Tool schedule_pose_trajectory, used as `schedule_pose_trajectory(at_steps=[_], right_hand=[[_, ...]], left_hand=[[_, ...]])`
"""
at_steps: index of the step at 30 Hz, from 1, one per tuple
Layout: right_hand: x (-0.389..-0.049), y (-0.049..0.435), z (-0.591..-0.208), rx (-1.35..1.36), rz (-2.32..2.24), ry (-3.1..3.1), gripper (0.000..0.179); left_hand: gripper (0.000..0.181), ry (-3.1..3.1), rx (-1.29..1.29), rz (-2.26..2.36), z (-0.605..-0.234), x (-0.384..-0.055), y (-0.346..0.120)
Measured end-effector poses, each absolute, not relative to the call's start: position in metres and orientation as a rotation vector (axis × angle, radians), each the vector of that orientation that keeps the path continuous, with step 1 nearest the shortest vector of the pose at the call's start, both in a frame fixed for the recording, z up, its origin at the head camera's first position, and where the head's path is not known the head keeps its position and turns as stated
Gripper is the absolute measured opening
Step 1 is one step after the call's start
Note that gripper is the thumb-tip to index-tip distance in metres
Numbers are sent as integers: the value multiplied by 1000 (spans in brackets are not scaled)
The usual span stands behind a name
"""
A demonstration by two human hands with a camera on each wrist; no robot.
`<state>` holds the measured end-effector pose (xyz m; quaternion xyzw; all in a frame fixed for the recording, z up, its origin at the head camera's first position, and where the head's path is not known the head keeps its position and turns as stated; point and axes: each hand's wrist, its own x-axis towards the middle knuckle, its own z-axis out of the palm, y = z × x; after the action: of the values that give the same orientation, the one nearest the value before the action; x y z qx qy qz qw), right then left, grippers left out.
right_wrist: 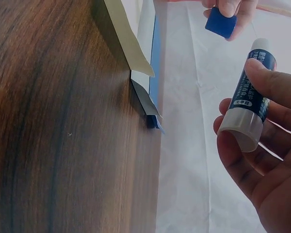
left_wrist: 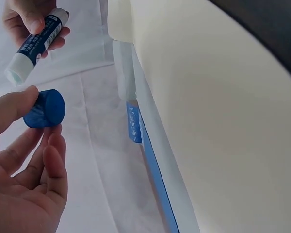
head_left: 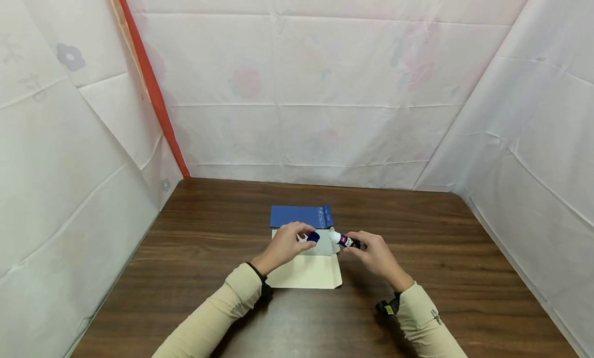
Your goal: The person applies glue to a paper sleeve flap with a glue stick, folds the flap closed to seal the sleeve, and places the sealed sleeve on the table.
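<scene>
My left hand (head_left: 290, 242) pinches a blue ribbed cap (left_wrist: 44, 109) between thumb and fingers. In my right hand (head_left: 375, 250) is a glue stick (right_wrist: 249, 94) with a dark blue label, its white uncapped end tilted toward the cap; cap and stick are apart. Below both hands lies an unfolded paper folder or flat carton, its cream panel (head_left: 303, 273) nearest me and its blue panel (head_left: 294, 216) farthest away. Whitish smears show on the blue flap (left_wrist: 134, 122) at the panel's right end. Part of the middle panel is hidden by my left hand.
The brown wood-grain table (head_left: 195, 255) extends around the paper piece. White sheeting (head_left: 301, 90) hangs behind the table and along both sides, with a red strip (head_left: 153, 84) at the back left corner. A dark wrist strap (head_left: 387, 306) sits by my right cuff.
</scene>
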<state>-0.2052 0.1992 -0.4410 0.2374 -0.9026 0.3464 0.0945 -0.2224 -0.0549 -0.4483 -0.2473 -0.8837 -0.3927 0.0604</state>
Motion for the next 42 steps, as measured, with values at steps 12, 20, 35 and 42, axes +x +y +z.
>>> schedule_pose_trajectory(at_steps=[12,20,35,42], right_hand=[[-207,198,-438,731,1031,-2634,26],[-205,198,-440,692,1049,-2652,26],[-201,199,-443,687,1102,-2639,21],[-201,200,-444,719,1116,-2587,24]], left_hand=[[26,-2685,-726,-1276,-447,-233,-52],[27,-2698,-720,-1246,-448,-235,-52],[28,-2750,-696,-1274,-454,-242,-41],[28,-2771,-687,-1263,-454,-250,-33]])
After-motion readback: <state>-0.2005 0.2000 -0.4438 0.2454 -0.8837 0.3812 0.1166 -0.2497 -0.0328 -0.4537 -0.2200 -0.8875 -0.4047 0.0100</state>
